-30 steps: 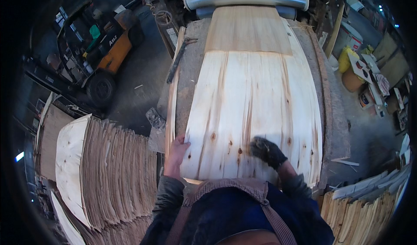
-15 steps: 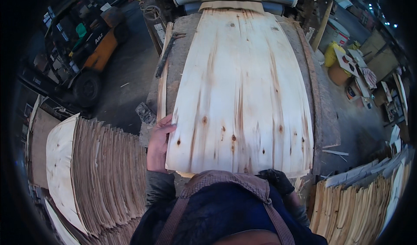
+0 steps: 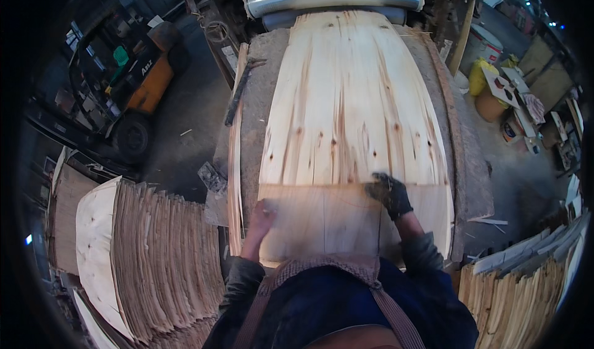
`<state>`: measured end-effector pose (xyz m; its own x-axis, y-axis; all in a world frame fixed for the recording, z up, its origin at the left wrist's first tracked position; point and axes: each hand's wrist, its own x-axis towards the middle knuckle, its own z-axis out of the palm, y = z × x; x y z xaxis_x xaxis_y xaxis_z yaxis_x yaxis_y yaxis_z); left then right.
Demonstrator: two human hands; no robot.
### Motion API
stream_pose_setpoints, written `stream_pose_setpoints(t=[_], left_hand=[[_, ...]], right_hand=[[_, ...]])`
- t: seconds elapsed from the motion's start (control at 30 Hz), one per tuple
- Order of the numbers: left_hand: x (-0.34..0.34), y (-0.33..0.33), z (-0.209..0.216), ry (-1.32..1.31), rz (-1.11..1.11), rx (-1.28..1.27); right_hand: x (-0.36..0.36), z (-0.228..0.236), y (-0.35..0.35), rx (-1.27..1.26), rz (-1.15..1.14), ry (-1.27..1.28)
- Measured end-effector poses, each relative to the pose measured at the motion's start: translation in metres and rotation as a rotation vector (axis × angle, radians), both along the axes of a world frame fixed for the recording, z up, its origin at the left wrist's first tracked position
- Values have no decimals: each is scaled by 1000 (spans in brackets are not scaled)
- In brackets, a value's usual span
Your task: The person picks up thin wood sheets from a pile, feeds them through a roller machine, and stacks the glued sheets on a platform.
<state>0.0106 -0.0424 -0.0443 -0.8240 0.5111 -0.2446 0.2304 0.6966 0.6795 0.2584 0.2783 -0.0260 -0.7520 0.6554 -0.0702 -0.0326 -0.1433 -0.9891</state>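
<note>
A large pale veneer sheet (image 3: 346,102) with brown streaks and knots lies lengthwise on the feed table, its far end at the metal roller. Its near edge now rests partway up a plainer veneer sheet (image 3: 297,219) below it. My right hand (image 3: 391,195), in a dark glove, lies at that near edge with its fingers stretched out. Beside the left edge of the lower sheet is my bare left hand (image 3: 260,220); its fingers look curled but are smeared by motion, and I see nothing held in it.
A shiny roller (image 3: 334,0) spans the table's far end. A dark bar-like tool (image 3: 240,94) lies on the left ledge. Veneer stacks stand at left (image 3: 164,256) and right (image 3: 520,293). An orange forklift (image 3: 151,83) is parked far left; a yellow bag (image 3: 477,77) sits at right.
The knotted sheet has slid away from me toward the roller, uncovering the plainer sheet. My right hand has moved forward onto the sheets; my left hand has let go of the sheet's left edge.
</note>
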Motion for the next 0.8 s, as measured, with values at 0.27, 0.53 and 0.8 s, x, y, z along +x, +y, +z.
stream_pose_setpoints(t=[0.27,0.53,0.8], left_hand=[[2,-3,-25,-10,89,82],[-34,-18,-33,-576,238,507],[-28,-17,64,-563,295,617]], right_hand=[[-85,-10,57,-722,-87,410],[-2,-31,-29,-390,420,238],[101,7,-123,-801,314,62]])
